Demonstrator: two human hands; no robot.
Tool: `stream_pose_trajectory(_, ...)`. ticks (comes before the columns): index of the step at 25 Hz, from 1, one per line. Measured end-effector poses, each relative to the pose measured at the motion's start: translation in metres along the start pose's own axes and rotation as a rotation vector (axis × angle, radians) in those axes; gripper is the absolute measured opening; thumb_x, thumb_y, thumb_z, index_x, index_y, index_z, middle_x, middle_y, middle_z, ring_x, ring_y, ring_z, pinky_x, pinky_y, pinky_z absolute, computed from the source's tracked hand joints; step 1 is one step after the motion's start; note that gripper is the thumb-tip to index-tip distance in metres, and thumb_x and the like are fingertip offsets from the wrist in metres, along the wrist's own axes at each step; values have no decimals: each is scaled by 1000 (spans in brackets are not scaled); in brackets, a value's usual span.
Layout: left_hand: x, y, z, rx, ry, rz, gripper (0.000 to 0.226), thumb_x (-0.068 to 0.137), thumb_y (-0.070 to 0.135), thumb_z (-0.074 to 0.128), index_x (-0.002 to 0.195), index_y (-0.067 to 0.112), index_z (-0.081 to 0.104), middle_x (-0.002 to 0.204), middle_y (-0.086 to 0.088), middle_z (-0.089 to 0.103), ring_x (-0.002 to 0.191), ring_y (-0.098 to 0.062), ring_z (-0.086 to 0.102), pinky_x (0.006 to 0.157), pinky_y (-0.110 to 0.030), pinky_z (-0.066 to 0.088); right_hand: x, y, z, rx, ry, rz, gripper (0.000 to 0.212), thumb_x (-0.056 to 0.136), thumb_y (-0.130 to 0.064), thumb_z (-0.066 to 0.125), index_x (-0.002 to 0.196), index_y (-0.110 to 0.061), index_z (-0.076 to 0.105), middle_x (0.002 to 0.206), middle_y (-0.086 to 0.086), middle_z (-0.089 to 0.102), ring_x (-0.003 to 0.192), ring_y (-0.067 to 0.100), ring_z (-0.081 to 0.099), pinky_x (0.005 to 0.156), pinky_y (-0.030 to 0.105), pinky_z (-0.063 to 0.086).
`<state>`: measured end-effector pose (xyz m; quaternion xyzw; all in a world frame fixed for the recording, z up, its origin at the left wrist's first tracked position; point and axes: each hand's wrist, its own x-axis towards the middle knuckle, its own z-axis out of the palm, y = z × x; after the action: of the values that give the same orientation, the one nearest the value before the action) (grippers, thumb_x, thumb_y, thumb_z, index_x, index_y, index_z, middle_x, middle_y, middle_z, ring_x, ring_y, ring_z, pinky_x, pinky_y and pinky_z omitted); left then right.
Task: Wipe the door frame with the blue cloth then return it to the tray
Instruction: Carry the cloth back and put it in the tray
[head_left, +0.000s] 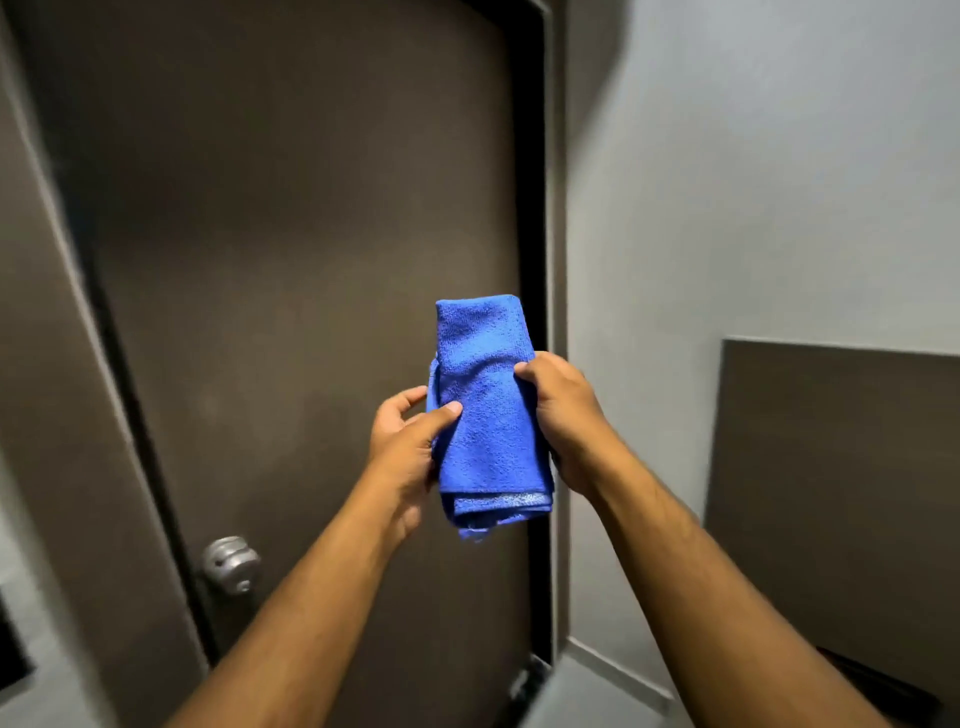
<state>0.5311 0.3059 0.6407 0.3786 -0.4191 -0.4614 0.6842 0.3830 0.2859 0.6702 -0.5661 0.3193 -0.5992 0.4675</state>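
My two bare forearms come up from the bottom of the view and meet in front of the door. Between them I hold the blue cloth (491, 415), folded into a tall pad that stands roughly upright, its loose hemmed edges hanging at the bottom. My left hand (405, 447) pinches the cloth's left edge, thumb across the front and fingers curled behind. My right hand (563, 415) is closed around the right edge, thumb tip pressed onto the front face. So the cloth is in the air, in both hands, touching neither door nor frame.

Behind it is the dark brown door (291, 249) with its round metal knob (231, 564) low on the left. The door frame (543, 208) shows as a black strip running down the door's right side, just behind my right hand, with the pale wall (753, 182) beyond. A dark panel (841, 493) stands against that wall lower right. No tray is in view.

I judge I am squaring the pad up before wiping, or refolding it to a clean face; I cannot say which. To do it well I should tuck the dangling hems inside so nothing drags, keep the pad narrow enough to suit the frame strip, and settle it flat in my right hand, which is nearest the frame. Then press the flat face on, start high, and draw down in one long pass, wrapping the frame's edge rather than skimming its front.
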Motion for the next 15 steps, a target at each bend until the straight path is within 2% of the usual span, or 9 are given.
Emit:
stream_pose_trajectory(2, 3, -25, 33, 38, -69, -21, 45, 80, 4, 69, 120, 10, 50, 85, -2, 76, 74, -15, 72, 63, -32, 57, -9, 8, -50, -66, 89, 50, 13, 82, -14, 41, 71, -18, 46, 59, -2, 45, 48, 10, 39, 40, 16, 31)
stream_pose_trajectory(4, 5, -54, 68, 78, -150, -61, 42, 81, 4, 68, 118, 14, 52, 82, -1, 77, 73, -14, 73, 56, -29, 56, -18, 16, -100, -136, 143, 92, 11, 79, -15, 38, 76, -18, 48, 64, 0, 46, 52, 13, 40, 42, 18, 33)
stream_pose_trajectory(8, 7, -133, 146, 172, -302, -175, 43, 83, 3, 65, 123, 11, 53, 91, -3, 77, 81, -16, 73, 67, -33, 56, -38, 40, -205, -208, 277, 162, 21, 79, -8, 38, 80, -8, 59, 52, -10, 56, 41, 5, 46, 37, 14, 36)
stream_pose_trajectory(10, 9, -178, 183, 233, -362, -236, 41, 84, 3, 64, 123, 12, 53, 87, 3, 78, 77, -9, 73, 58, -22, 54, -46, 61, -260, -244, 356, 195, 23, 82, -6, 40, 84, 0, 62, 52, -10, 59, 40, 3, 45, 36, 13, 34)
stream_pose_trajectory(11, 10, -196, 198, 264, -380, -265, 41, 84, 4, 63, 122, 14, 54, 86, 5, 78, 76, -7, 73, 53, -19, 53, -48, 71, -282, -256, 386, 209, 23, 84, -6, 42, 86, -1, 65, 56, -9, 62, 42, 3, 47, 37, 14, 34)
stream_pose_trajectory(13, 14, -244, 231, 334, -416, -344, 40, 84, 5, 62, 122, 15, 56, 92, 2, 78, 79, -10, 73, 56, -22, 53, -52, 98, -333, -265, 453, 253, 23, 87, -6, 46, 89, -7, 69, 68, -2, 67, 50, 6, 51, 43, 18, 38)
stream_pose_trajectory(15, 17, -296, 263, 394, -435, -423, 35, 84, 4, 62, 117, 15, 58, 92, 1, 77, 77, -10, 73, 56, -23, 54, -55, 131, -383, -269, 509, 324, 21, 88, -6, 48, 88, -7, 69, 66, -1, 65, 49, 7, 51, 46, 22, 40)
